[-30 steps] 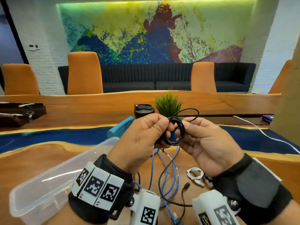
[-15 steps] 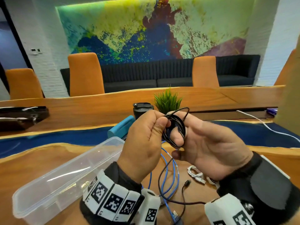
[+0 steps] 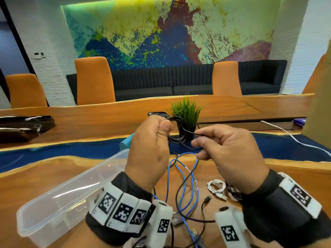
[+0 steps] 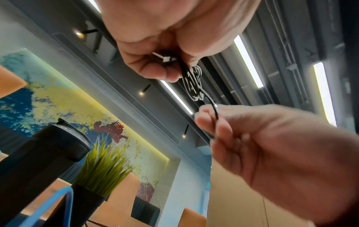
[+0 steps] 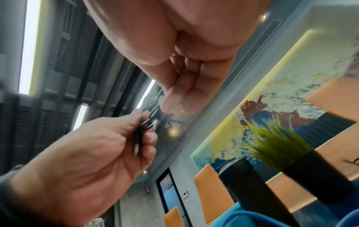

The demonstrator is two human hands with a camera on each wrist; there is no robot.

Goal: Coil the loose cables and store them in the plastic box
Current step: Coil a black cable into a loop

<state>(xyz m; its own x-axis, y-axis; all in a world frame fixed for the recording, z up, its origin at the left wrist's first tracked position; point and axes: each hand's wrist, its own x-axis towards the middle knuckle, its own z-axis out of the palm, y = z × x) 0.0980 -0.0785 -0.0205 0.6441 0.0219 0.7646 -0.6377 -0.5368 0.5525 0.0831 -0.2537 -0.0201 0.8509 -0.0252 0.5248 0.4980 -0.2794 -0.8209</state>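
Head view showed both hands raised over the wooden table (image 3: 53, 176), just in front of the potted grass plant (image 3: 186, 111). The left hand (image 3: 148, 151) had its fingers curled, thumb and forefinger pinching a small coil of the black cable (image 3: 180, 131); in the left wrist view a metal plug end (image 4: 165, 58) sat tucked under those fingers. The right hand (image 3: 231, 156), to the right of the plant, pinched 1 strand of the same cable between thumb and forefinger, its other fingers loosely bent. How many loops the coil held was hard to make out, since motion blur smeared it in the right wrist view and the plant's dark pot lay behind it in the head view. The cable's free length dropped from the hands to the table nearer the person than the plant, crossing a loose blue cable (image 3: 192, 179); its far end (image 3: 207, 198) lay there. A bundled white cable (image 3: 216, 187) lay beside them, partly hidden by the right wrist. The clear plastic box (image 3: 59, 203) sat open to the left of the plant and nearer the person, its right side covered by the left wrist. A black tumbler (image 4: 38, 153) stood just left of the plant, mostly hidden behind the left hand in the head view.
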